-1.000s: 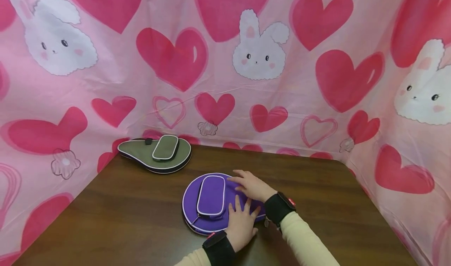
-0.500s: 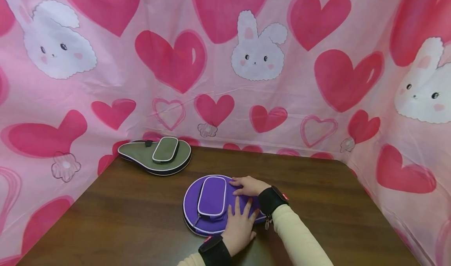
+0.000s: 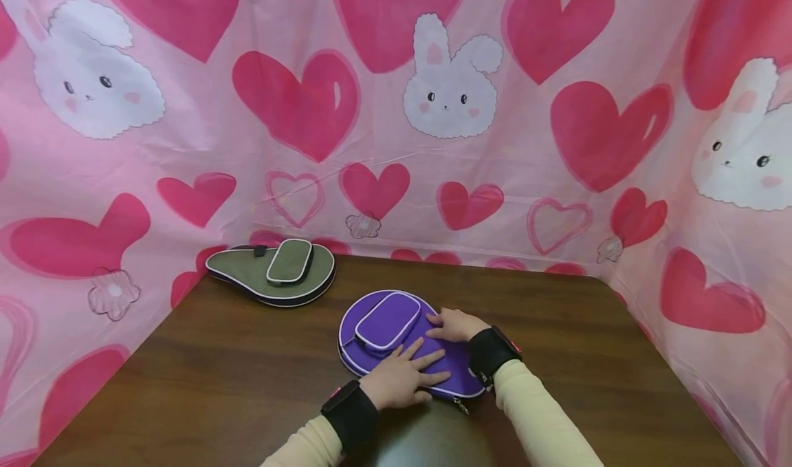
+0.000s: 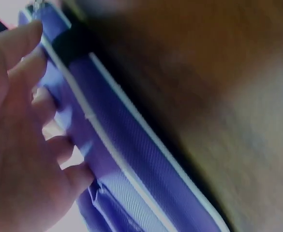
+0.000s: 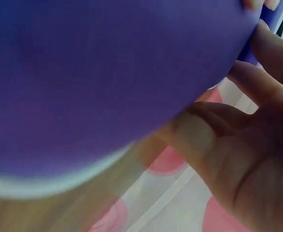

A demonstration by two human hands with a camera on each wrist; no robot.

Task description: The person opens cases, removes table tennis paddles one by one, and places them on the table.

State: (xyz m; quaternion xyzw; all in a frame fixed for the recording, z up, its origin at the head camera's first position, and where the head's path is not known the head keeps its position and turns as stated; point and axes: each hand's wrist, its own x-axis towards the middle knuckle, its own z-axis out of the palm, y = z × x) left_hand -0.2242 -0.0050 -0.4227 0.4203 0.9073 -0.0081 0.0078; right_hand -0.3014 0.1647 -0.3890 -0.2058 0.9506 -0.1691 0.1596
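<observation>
A purple table tennis bat case (image 3: 454, 367) with white piping and a small raised pocket (image 3: 388, 321) lies on the table, its narrow end toward the right front. My left hand (image 3: 399, 379) lies spread across the case's near side, fingers fairly straight. In the left wrist view those fingers touch its top beside the zipped side wall (image 4: 131, 130). My right hand (image 3: 459, 326) holds the case's far right edge. The right wrist view has a digit partly hidden behind that edge, with other fingertips (image 5: 263, 26) at the surface. A zip pull (image 3: 460, 405) hangs at the near edge.
An olive green bat case (image 3: 247, 266) with a pocket lies at the back left of the brown wooden table (image 3: 204, 377). A pink cloth (image 3: 383, 144) printed with hearts and rabbits stands behind the table and along both sides.
The purple case has turned clockwise and shifted slightly right and away, its pocket now slanting. My left hand has turned and moved left with it; my right hand has moved a little right.
</observation>
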